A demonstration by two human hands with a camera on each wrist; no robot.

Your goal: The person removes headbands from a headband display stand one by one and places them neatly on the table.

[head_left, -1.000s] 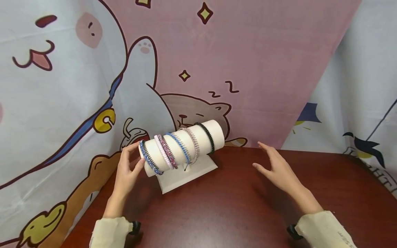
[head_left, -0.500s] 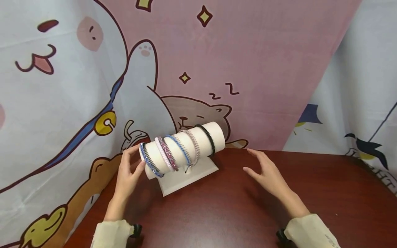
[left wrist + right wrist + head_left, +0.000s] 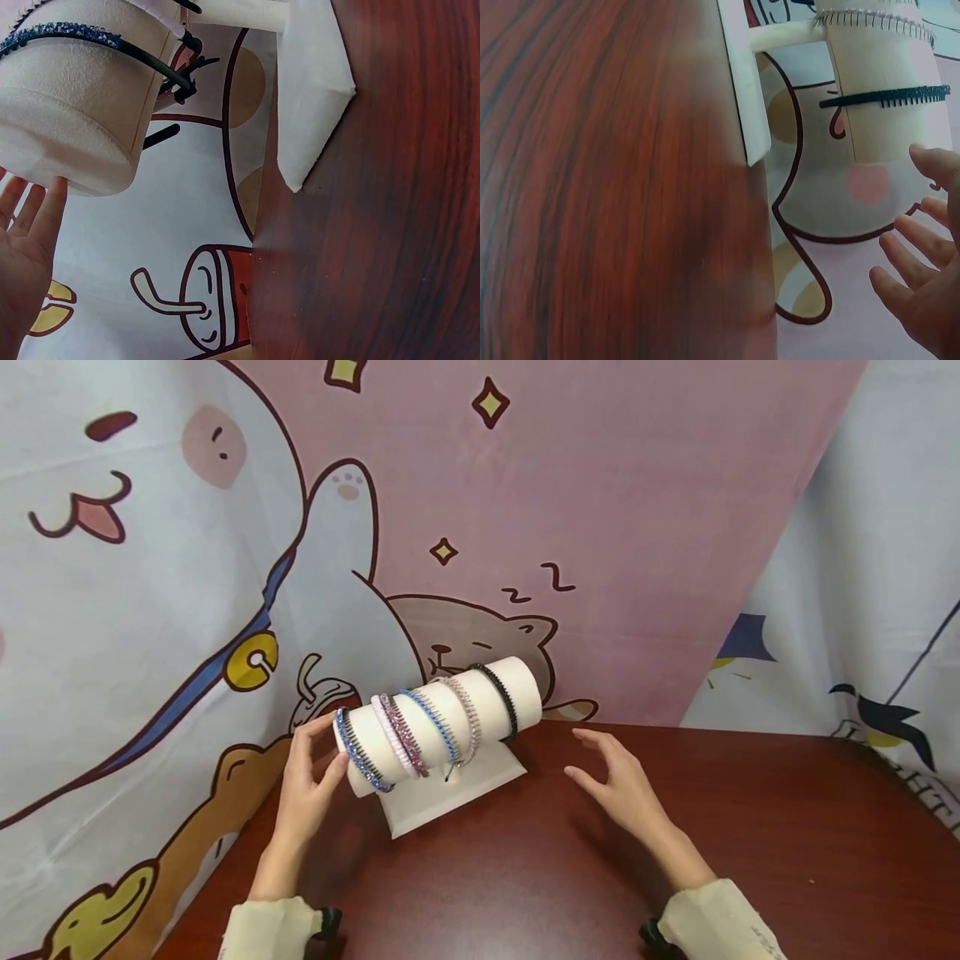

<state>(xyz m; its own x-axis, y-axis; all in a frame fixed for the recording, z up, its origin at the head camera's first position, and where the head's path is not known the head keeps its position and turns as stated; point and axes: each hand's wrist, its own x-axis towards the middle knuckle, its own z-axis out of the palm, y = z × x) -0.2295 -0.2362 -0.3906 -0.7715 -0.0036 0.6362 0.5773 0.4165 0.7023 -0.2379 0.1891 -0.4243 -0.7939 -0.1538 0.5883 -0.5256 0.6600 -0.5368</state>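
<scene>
A white padded headband stand (image 3: 491,706) rests on the table at a slant, its roll raised above a flat base (image 3: 450,802). Around the roll sit several toothed headbands: a glittery dark blue one (image 3: 360,756), a pale pink one (image 3: 391,735), a glittery purple one (image 3: 406,735), a blue one (image 3: 438,727), a pale beaded one (image 3: 471,714) and a black one (image 3: 504,695). My left hand (image 3: 303,785) has its fingertips right at the roll's left end, fingers fairly straight. To the right of the stand, my right hand (image 3: 618,789) hovers, thumb and fingers spread, holding nothing.
Behind the stand hangs a pink and white cloth (image 3: 637,527) with cartoon animals, reaching down to the back of the table. The dark red wooden table (image 3: 510,885) extends in front and to the right.
My right hand has moved left, closer to the roll's right end. The left hand stays at the left end, and the stand and headbands keep their places.
</scene>
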